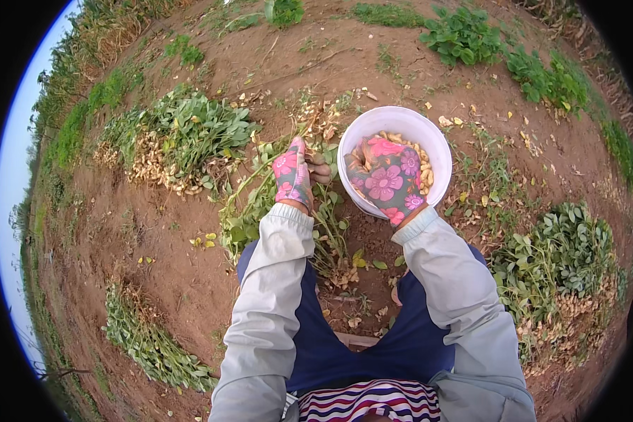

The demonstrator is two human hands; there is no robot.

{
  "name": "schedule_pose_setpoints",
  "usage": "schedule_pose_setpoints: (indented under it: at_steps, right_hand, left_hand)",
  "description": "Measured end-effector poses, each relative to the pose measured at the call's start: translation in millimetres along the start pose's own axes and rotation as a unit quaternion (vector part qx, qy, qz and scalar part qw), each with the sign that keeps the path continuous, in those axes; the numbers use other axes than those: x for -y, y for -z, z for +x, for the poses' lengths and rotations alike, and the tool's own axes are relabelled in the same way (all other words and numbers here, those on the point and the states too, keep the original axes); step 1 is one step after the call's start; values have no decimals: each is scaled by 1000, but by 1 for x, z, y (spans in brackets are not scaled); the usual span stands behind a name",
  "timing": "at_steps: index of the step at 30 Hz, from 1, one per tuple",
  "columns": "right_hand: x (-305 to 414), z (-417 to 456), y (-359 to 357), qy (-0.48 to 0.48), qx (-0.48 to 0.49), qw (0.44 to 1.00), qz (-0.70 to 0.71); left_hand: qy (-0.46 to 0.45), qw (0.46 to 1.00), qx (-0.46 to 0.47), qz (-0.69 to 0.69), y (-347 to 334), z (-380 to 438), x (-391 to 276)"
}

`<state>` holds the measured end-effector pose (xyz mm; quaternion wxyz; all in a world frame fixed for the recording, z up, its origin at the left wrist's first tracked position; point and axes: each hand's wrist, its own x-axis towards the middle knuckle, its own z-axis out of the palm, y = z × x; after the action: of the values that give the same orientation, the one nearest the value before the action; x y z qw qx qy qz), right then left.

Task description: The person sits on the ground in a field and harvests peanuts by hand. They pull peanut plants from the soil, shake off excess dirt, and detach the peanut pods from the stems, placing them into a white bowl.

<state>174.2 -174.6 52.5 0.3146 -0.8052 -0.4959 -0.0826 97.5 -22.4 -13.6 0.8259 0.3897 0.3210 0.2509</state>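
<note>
A white plastic bucket (437,142) stands in front of me, partly filled with peanuts in their shells (426,174). My right hand (387,176), in a grey glove with pink flowers, reaches down into it over the peanuts. Its fingertips are hidden, so whether it grips any peanuts is unclear. Left of the bucket, my left hand (298,171) wears a matching glove and is curled around the stems of an uprooted peanut plant (253,198). The plant's leaves hang toward my knee, and its roots and pods (319,118) lie beyond the hand.
Piles of pulled peanut plants lie at the upper left (190,121), the right (564,264) and the lower left (150,340). More stems (329,237) rest between my legs. Green bushes (461,39) grow farther out in the bare brown soil (316,63).
</note>
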Motion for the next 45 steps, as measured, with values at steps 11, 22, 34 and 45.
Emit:
schedule_pose_setpoints:
  at_steps: [11, 22, 34, 45]
  right_hand:
    - [-42, 38, -29, 0, 16, 971, 238]
    - [-8, 47, -45, -78, -48, 973, 211]
    - [41, 11, -22, -100, 28, 861, 498]
    - [-9, 17, -12, -181, 14, 912, 367]
  left_hand:
    - [88, 980, 73, 163, 4, -39, -38]
    - [-302, 723, -95, 614, 22, -40, -35]
    - [-362, 679, -173, 614, 16, -53, -36]
    - [-471, 870, -132, -62, 293, -106, -157]
